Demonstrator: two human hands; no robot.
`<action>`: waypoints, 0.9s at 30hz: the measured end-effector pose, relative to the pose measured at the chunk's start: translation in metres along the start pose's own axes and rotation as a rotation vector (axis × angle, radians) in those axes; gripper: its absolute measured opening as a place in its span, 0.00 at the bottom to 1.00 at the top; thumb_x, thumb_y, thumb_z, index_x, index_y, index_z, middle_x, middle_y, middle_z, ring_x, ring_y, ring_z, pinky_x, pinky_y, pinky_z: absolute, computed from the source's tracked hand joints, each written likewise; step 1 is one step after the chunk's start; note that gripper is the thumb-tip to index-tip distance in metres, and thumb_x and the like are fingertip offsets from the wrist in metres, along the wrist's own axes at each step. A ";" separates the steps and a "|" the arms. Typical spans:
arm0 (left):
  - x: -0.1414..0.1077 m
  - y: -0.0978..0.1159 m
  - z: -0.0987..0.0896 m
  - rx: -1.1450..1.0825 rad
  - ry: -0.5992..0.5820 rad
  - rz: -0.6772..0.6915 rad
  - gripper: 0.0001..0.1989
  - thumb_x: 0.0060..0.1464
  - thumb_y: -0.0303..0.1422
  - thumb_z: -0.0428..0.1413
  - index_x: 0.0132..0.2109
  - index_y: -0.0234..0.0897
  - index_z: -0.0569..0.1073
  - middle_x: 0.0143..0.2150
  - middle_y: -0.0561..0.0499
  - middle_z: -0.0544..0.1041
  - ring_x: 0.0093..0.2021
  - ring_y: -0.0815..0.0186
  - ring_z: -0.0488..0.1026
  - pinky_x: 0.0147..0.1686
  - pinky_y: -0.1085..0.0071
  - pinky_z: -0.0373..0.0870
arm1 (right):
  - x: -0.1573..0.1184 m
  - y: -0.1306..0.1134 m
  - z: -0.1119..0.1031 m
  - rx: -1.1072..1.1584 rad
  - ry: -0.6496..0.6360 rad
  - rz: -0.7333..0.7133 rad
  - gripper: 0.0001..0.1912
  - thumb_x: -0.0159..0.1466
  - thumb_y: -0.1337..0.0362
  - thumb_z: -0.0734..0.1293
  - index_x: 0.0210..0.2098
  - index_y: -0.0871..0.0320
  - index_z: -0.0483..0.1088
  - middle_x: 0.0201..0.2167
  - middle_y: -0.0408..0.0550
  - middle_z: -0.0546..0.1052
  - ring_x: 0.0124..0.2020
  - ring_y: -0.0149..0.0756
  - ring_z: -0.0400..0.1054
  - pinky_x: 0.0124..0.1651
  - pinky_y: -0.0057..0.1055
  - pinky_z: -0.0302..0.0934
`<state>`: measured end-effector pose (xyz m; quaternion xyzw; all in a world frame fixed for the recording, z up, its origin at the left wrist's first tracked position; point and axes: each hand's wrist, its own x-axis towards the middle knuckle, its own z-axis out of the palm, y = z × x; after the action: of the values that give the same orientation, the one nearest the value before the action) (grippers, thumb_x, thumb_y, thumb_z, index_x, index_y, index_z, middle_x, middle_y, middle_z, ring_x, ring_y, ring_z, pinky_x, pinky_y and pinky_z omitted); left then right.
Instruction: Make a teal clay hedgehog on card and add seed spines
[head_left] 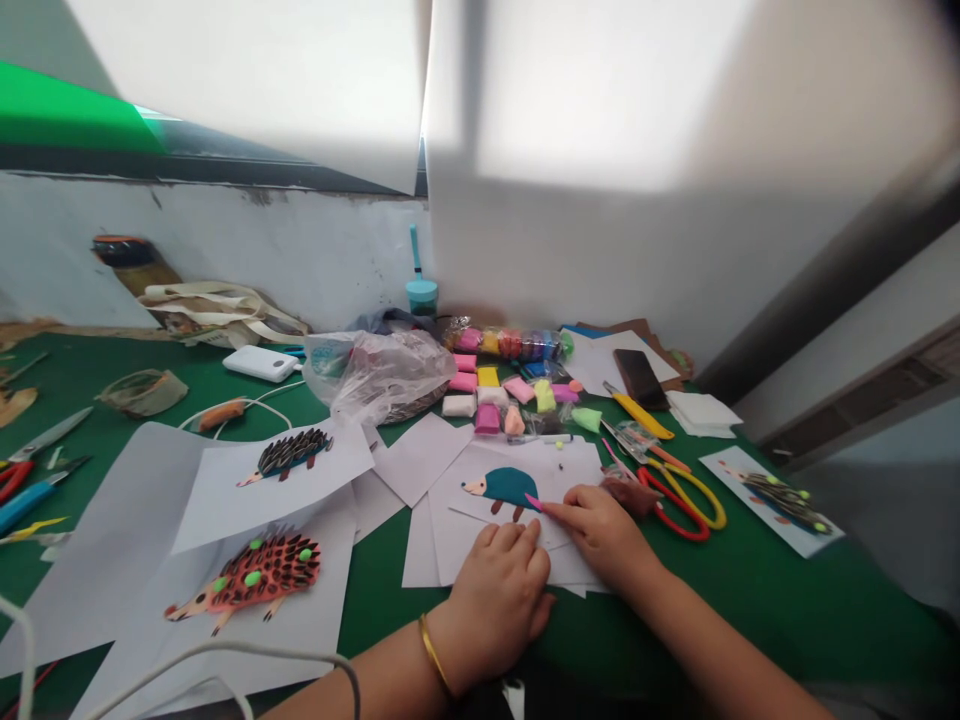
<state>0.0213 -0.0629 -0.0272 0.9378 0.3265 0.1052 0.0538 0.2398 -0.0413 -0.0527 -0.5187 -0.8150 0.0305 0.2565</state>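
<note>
A hedgehog figure with a blue clay body [510, 487], pale face and brown legs lies on white paper [442, 545] before me. My right hand [604, 530] pinches a pointed pink modelling tool [532, 502], its tip at the hedgehog's rear. Most of the tool is hidden by the fingers. Just below the figure my left hand [502, 590] rests on the paper, fingers forward and slightly bent, with nothing visible in it; its palm is hidden. A gold bangle [433, 655] circles the left wrist.
Packets of coloured clay [487, 377] and a plastic bag [386, 365] lie behind the papers. Scissors [679, 505], a yellow cutter [643, 415] and a phone [640, 378] are to the right. More hedgehog pictures [255, 580] lie left, near a white cable [247, 652].
</note>
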 end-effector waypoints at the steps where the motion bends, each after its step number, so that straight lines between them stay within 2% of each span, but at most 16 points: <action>1: 0.000 0.000 0.000 -0.001 0.003 0.002 0.19 0.56 0.40 0.57 0.51 0.34 0.69 0.63 0.41 0.66 0.54 0.52 0.65 0.51 0.56 0.63 | 0.000 0.000 0.000 -0.003 0.005 0.002 0.15 0.68 0.68 0.62 0.47 0.50 0.78 0.30 0.47 0.72 0.33 0.34 0.66 0.36 0.31 0.60; 9: 0.000 -0.001 0.002 -0.004 0.019 0.004 0.19 0.55 0.40 0.58 0.50 0.35 0.69 0.63 0.41 0.67 0.55 0.52 0.65 0.51 0.56 0.62 | -0.005 -0.002 -0.006 0.027 0.116 0.019 0.20 0.68 0.71 0.57 0.51 0.53 0.76 0.33 0.50 0.74 0.35 0.36 0.67 0.40 0.33 0.64; 15: 0.000 -0.001 0.000 0.001 0.012 0.008 0.19 0.56 0.40 0.57 0.51 0.34 0.69 0.63 0.41 0.66 0.55 0.52 0.65 0.52 0.56 0.62 | -0.006 -0.002 0.000 -0.088 0.020 0.048 0.16 0.68 0.67 0.60 0.51 0.56 0.74 0.34 0.51 0.75 0.36 0.38 0.68 0.41 0.33 0.63; 20: -0.001 -0.001 0.000 -0.002 0.011 0.007 0.19 0.55 0.40 0.58 0.50 0.35 0.69 0.63 0.41 0.66 0.55 0.53 0.65 0.52 0.56 0.62 | -0.009 -0.006 -0.003 -0.154 -0.006 0.111 0.12 0.67 0.67 0.60 0.44 0.57 0.75 0.32 0.49 0.76 0.35 0.38 0.69 0.39 0.33 0.60; 24: 0.000 -0.001 0.000 -0.002 0.010 0.007 0.18 0.56 0.40 0.57 0.50 0.35 0.69 0.63 0.41 0.65 0.55 0.52 0.65 0.52 0.55 0.62 | -0.009 -0.010 -0.009 -0.100 0.019 0.194 0.09 0.65 0.68 0.61 0.34 0.55 0.73 0.29 0.45 0.75 0.32 0.35 0.69 0.36 0.31 0.58; 27: 0.000 0.000 0.000 0.000 0.003 0.009 0.17 0.56 0.40 0.57 0.49 0.35 0.69 0.63 0.41 0.65 0.55 0.52 0.65 0.52 0.56 0.62 | -0.004 -0.012 -0.010 -0.088 0.068 0.201 0.08 0.66 0.67 0.60 0.32 0.55 0.70 0.29 0.45 0.74 0.32 0.35 0.68 0.36 0.31 0.57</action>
<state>0.0212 -0.0625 -0.0267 0.9390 0.3226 0.1068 0.0527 0.2360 -0.0526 -0.0418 -0.6094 -0.7502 0.0025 0.2568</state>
